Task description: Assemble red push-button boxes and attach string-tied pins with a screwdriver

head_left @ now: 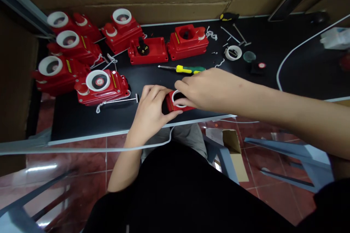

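The left hand (151, 107) grips a small red box (175, 102) at the near edge of the black table (82, 120); the right hand (210, 89) pinches a white ring (177, 99) on top of it. A yellow and green screwdriver (186, 69) lies just behind; more red boxes (101, 85) sit far left; another white ring (233, 52) lies far right.
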`<move>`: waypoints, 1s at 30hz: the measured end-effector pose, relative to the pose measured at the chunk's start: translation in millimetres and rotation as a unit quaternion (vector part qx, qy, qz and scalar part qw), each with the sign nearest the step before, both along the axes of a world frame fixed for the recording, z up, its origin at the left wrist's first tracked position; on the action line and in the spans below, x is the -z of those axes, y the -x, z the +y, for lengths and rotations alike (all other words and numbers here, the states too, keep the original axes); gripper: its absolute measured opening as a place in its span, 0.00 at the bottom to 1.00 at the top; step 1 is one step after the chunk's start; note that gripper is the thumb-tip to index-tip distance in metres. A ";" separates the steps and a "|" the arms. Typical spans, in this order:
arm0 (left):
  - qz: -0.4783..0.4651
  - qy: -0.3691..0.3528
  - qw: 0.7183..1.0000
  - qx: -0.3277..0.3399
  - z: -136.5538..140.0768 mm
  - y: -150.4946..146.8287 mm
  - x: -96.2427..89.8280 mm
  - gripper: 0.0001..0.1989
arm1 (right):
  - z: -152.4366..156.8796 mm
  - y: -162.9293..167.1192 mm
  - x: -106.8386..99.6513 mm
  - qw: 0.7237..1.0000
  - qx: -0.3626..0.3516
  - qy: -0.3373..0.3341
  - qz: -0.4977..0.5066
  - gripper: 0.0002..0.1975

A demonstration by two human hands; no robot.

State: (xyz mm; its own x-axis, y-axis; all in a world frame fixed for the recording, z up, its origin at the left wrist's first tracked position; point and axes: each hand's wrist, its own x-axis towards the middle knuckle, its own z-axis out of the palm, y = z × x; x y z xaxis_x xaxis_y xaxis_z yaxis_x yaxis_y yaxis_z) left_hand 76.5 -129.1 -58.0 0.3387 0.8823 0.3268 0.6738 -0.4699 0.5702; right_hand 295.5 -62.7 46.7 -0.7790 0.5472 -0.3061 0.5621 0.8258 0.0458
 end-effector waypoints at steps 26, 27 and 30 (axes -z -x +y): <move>0.010 -0.012 1.000 0.001 -0.4 4.7 2.9 0.28 | -4.6 1.2 10.0 0.993 -0.093 -0.058 0.041 0.20; 0.011 -0.014 1.000 0.001 -0.4 5.2 3.3 0.28 | -4.3 1.0 12.1 0.992 -0.092 -0.068 0.047 0.22; 0.012 -0.021 1.000 0.000 -0.4 6.4 4.7 0.27 | -3.8 1.7 17.3 0.990 -0.116 -0.063 0.058 0.24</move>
